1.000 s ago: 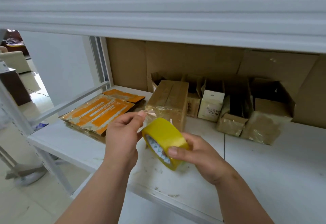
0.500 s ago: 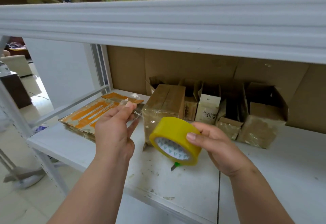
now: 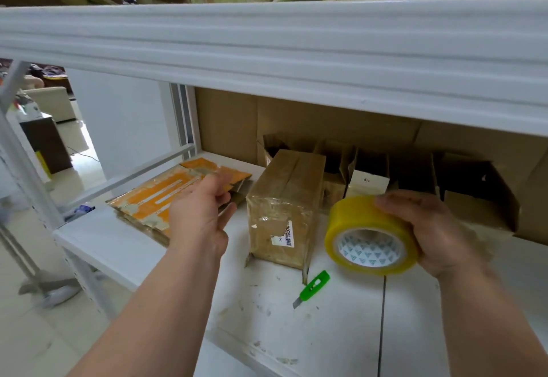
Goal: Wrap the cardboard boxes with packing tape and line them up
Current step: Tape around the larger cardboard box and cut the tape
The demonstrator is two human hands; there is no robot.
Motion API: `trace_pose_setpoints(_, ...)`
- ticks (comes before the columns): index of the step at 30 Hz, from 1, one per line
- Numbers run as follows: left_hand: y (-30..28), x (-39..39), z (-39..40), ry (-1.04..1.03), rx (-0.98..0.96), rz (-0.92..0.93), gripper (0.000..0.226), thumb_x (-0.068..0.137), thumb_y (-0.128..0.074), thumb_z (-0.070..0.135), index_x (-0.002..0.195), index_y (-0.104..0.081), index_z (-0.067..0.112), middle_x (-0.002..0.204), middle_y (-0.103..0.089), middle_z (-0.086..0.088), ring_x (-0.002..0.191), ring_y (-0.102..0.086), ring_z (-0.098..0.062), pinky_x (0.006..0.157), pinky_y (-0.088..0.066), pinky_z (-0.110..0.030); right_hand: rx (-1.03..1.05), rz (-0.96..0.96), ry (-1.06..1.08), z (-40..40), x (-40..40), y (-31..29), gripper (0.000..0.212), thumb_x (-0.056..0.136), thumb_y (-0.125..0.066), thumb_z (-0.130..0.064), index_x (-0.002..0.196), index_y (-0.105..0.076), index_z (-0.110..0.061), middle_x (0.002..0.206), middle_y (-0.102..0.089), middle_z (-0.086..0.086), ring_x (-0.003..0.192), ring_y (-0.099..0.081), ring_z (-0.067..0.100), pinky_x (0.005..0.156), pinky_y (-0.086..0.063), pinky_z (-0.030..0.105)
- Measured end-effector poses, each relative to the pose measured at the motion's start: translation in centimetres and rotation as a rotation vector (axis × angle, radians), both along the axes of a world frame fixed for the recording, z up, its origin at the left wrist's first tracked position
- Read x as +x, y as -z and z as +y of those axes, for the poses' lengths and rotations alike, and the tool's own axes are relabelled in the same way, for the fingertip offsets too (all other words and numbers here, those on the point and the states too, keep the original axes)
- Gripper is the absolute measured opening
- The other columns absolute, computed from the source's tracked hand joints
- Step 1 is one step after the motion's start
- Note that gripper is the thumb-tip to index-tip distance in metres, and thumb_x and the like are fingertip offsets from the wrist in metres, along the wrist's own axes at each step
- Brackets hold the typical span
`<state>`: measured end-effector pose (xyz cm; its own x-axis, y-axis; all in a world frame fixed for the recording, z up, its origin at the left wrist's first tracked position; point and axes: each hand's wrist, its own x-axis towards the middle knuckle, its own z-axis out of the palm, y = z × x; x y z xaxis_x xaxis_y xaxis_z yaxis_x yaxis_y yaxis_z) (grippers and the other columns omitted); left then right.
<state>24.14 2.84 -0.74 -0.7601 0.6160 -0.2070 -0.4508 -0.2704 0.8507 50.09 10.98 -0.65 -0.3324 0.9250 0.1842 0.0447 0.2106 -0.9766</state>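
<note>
Holding the roll of tape (image 3: 370,235) in our right hand (image 3: 436,231), fingers curled over its top edge, we have the left hand (image 3: 200,216) hanging in the air with fingers loosely spread and nothing clearly in it; whether a thin tail of tape runs to those fingertips we cannot tell. Between the two hands stands the box (image 3: 284,207), already glossy with tape, near the middle of the shelf (image 3: 326,332); its long axis runs from the front edge toward the back, label end facing us. Our left hand is just beside its left side, the nearer of the two; the roll sits just to its right, apart from it. We judge the next move to be a reach to the box with the left hand while the right brings tape across. A green cutter (image 3: 312,287) lies by the box's near right corner; more boxes (image 3: 367,181) stand along the back edge; flat orange packets (image 3: 154,198) lie toward the left edge.
</note>
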Motion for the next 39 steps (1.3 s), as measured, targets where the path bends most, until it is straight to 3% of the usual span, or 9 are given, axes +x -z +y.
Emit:
trace_pose_setpoints(6,1.2,0.4,1.2,-0.071,-0.076,0.093,0.014,0.084,-0.071,0.014,0.073,-0.068,0.007,0.066,-0.054,0.001,0.068,-0.052,-0.014,0.09,-0.055,-0.037,-0.043,-0.071,0.004,1.8,-0.1,0.0,0.024,0.063,-0.082,-0.038,0.074,-0.076,-0.017,0.089,-0.066,0.028,0.091,-0.066,0.05,0.09,-0.051,0.066)
trace_pose_setpoints(13,2.1,0.0,2.2,-0.091,-0.159,0.194,0.016,0.087,-0.069,0.022,0.079,-0.073,0.008,0.073,-0.056,-0.003,0.073,-0.051,-0.019,0.078,-0.048,-0.034,-0.072,-0.132,-0.006,3.4,-0.5,1.0,0.037,0.054,-0.076,-0.054,0.071,-0.075,-0.021,0.076,-0.069,0.01,0.088,-0.067,0.042,0.092,-0.051,0.063)
trace_pose_setpoints(16,3.3,-0.3,2.4,-0.075,-0.231,0.156,0.016,0.086,-0.069,0.021,0.08,-0.072,0.006,0.077,-0.058,-0.006,0.076,-0.052,-0.022,0.077,-0.048,-0.036,-0.091,-0.189,-0.022,3.5,-0.7,2.0,0.044,0.049,-0.074,-0.059,0.073,-0.075,-0.022,0.08,-0.07,0.009,0.09,-0.068,0.038,0.091,-0.052,0.056)
trace_pose_setpoints(23,4.5,0.1,2.5,0.044,-0.367,0.177,0.018,0.086,-0.07,0.023,0.082,-0.07,0.006,0.091,-0.062,-0.008,0.084,-0.056,-0.022,0.088,-0.052,-0.041,-0.17,-0.295,-0.038,3.3,-2.6,3.9,0.008,0.086,-0.071,-0.028,0.083,-0.073,-0.021,0.086,-0.073,0.004,0.09,-0.069,0.027,0.077,-0.051,0.034)
trace_pose_setpoints(27,5.4,-0.2,2.0,0.176,-0.407,0.213,0.049,0.083,-0.077,0.041,0.117,-0.055,0.013,0.115,-0.059,-0.006,0.103,-0.056,-0.025,0.099,-0.05,-0.049,-0.07,-0.591,-0.072,2.7,-4.2,4.5,0.015,0.085,-0.071,-0.026,0.082,-0.073,-0.012,0.083,-0.071,0.007,0.081,-0.067,0.022,0.071,-0.048,0.031)
trace_pose_setpoints(30,6.0,0.0,1.9,0.19,-0.324,0.305,0.025,0.093,-0.068,0.029,0.115,-0.056,0.024,0.103,-0.061,-0.002,0.094,-0.058,-0.019,0.098,-0.05,-0.048,-0.056,-0.584,-0.035,2.1,-4.6,5.5,0.026,0.082,-0.072,-0.032,0.077,-0.068,-0.006,0.077,-0.066,0.009,0.077,-0.064,0.024,0.067,-0.044,0.031)
trace_pose_setpoints(31,5.9,0.1,1.9,0.193,-0.312,0.352,0.011,0.098,-0.061,0.025,0.109,-0.061,0.025,0.103,-0.064,0.0,0.095,-0.06,-0.018,0.093,-0.051,-0.044,-0.065,-0.561,-0.017,2.0,-4.8,5.6,0.028,0.082,-0.071,-0.034,0.077,-0.067,-0.007,0.078,-0.066,0.011,0.078,-0.065,0.025,0.067,-0.044,0.03)
trace_pose_setpoints(34,5.5,0.2,1.8,0.201,-0.308,0.514,0.024,0.104,-0.046,0.021,0.091,-0.066,0.021,0.093,-0.069,-0.001,0.091,-0.063,-0.019,0.071,-0.045,-0.029,-0.041,-0.59,0.0,1.9,-5.2,5.5,0.008,0.087,-0.066,-0.029,0.088,-0.07,-0.022,0.091,-0.067,0.003,0.087,-0.064,0.02,0.074,-0.049,0.03)
trace_pose_setpoints(39,6.0,0.2,1.2,0.324,-0.31,0.745,0.033,0.101,-0.043,0.047,0.096,-0.066,0.024,0.097,-0.068,0.005,0.094,-0.062,-0.014,0.077,-0.047,-0.028,0.087,-0.744,-0.015,1.4,-5.9,4.4,0.021,0.096,-0.053,-0.035,0.115,-0.06,-0.043,0.104,-0.051,-0.02,0.098,-0.049,0.007,0.083,-0.04,0.026)
